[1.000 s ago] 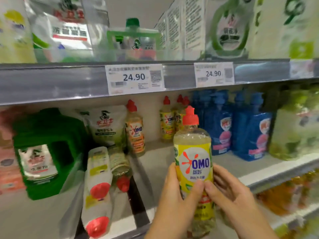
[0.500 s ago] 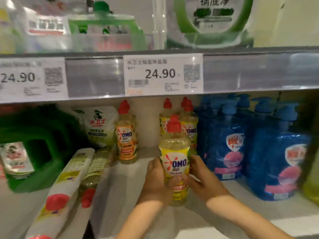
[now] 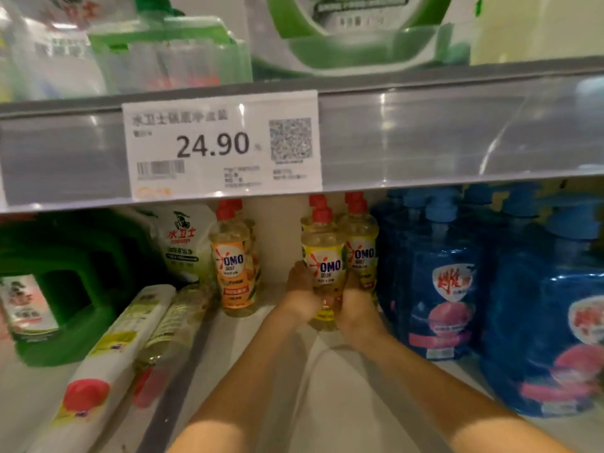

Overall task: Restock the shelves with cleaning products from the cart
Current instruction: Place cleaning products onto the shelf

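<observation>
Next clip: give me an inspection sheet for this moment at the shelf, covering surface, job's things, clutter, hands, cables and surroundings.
Surface: pale shelf board, bare between the forearms.
Job's things: yellow-label OMO bottle upright, in front of matching bottles; orange-label OMO bottle stands apart to the left.
Clutter: a white-wrapped bottle and a clear bottle lie on their sides at left.
Hands: left hand and right hand grip the yellow-label OMO bottle's lower half from either side.
Cables: nothing seen.
Surroundings: blue pump bottles right, green jug left, 24.90 price tag on the shelf edge above.
</observation>
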### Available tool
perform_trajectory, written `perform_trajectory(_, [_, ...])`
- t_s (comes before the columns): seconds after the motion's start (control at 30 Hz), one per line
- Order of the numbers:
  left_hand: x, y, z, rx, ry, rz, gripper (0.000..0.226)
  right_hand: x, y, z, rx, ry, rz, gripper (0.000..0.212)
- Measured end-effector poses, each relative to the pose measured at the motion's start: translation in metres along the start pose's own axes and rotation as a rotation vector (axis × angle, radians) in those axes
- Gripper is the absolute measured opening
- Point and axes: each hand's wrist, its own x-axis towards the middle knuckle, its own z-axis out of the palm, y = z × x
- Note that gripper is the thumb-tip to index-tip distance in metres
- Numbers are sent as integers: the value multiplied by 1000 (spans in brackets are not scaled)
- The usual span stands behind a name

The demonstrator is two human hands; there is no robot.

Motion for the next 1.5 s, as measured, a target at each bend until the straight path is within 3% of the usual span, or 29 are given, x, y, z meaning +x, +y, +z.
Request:
perform_trajectory(0.07, [9, 0, -2, 30, -10, 37, 58, 11, 5, 9, 40, 68, 67, 25])
perform_trajectory(0.13, [22, -6, -2, 16, -4, 34, 51, 20, -2, 11, -239, -3, 111, 19])
perform_trajectory(0.17, [25, -6, -1, 18, 15, 31, 48, 24, -1, 11, -469, -132, 115, 22])
perform_trajectory(0.23, [31, -8, 1, 12, 22, 29, 51, 26, 15, 14, -684, -158, 84, 26])
perform_trajectory(0.3, [40, -12, 3, -17, 19, 36, 55, 27, 26, 16, -633, -118, 91, 24])
perform_trajectory(0.47, [51, -20, 4, -70, -14, 61, 53, 29, 28, 20, -555, -198, 143, 23])
perform_trajectory(0.67, [55, -18, 4, -93, -29, 75, 56, 11, 17, 10, -210, -231, 132, 20])
perform_trajectory(0.8, [41, -14, 7, -123, -15, -52, 52, -6, 2, -2, 48, -170, 65, 19])
perform_trajectory(0.93, [1, -6, 0, -300, -49, -202, 52, -23, -6, -13, 192, -54, 26, 14])
perform_trajectory(1.07, [-61, 0, -28, -479, -125, -49, 8, -49, -21, -23, 197, -53, 86, 8])
perform_trajectory(1.23, [-122, -14, -56, -458, -203, 153, 13, -98, -59, -38, 341, -101, 16, 12])
perform_trajectory(1.37, [-155, -27, -72, -627, -149, 136, 18, -138, -78, -39, 442, -49, 4, 13])
perform_trajectory(1.5, [-179, -45, -74, -635, -223, 157, 21, -170, -80, -29, 416, -59, 49, 11])
